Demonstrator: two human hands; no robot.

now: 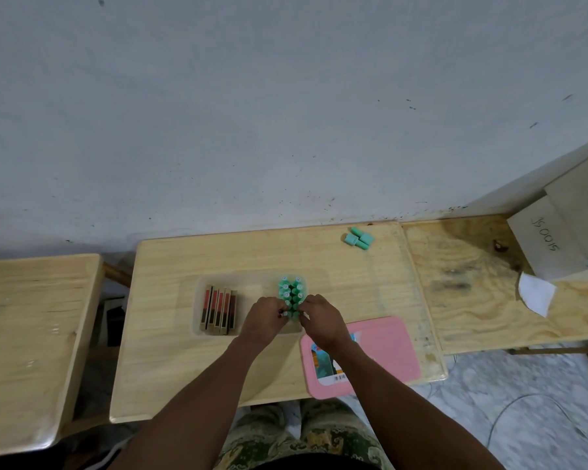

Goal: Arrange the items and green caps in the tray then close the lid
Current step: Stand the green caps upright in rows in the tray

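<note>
A clear plastic tray (252, 279) lies on the middle wooden table. Several flat red and tan items (218, 310) stand in a row at its left end. Two rows of green-capped pieces (291, 293) stand upright at its right end. My left hand (263, 318) and my right hand (319, 318) meet at the near end of those rows, fingers curled and pinching the nearest green pieces. A few loose green caps (358, 238) lie at the table's far right. The pink lid (381, 354) lies flat to the right of the tray, partly under my right forearm.
A second wooden table (31, 334) stands to the left across a gap. A plywood board (489, 283) adjoins on the right, carrying an open cardboard box (557, 239) and a white paper scrap (535, 296). A grey wall rises right behind the tables.
</note>
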